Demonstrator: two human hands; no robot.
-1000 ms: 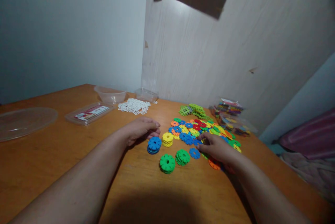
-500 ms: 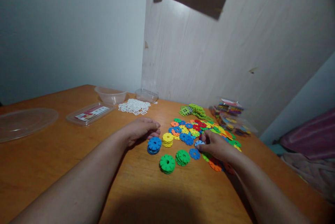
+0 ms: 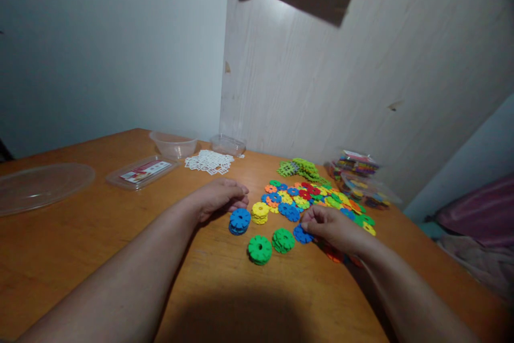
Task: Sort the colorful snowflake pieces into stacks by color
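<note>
My right hand (image 3: pixel 331 226) pinches a blue notched disc (image 3: pixel 302 234) low over the table, at the near edge of a loose spread of coloured discs (image 3: pixel 317 193). Its fingertips partly cover the disc. My left hand (image 3: pixel 223 199) rests on the table with loosely curled fingers and the thumb apart, holding nothing visible. Just in front of it stand a blue disc stack (image 3: pixel 240 221) and a yellow disc stack (image 3: pixel 260 213). Nearer to me are a neat green stack (image 3: pixel 259 249) and a second green stack (image 3: pixel 283 240), slightly uneven.
White lattice pieces (image 3: pixel 209 161) lie at the back, near a clear bowl (image 3: pixel 173 145) and a clear tray (image 3: pixel 228 145). A labelled lid (image 3: pixel 142 172) and a round lid (image 3: pixel 46 188) are on the left. Green interlocking pieces (image 3: pixel 301 168) and filled packages (image 3: pixel 357 164) sit back right.
My right hand has lowered the blue disc slightly toward me, onto or just over another blue disc on the table. My left hand stays in place; the view has shifted slightly.
</note>
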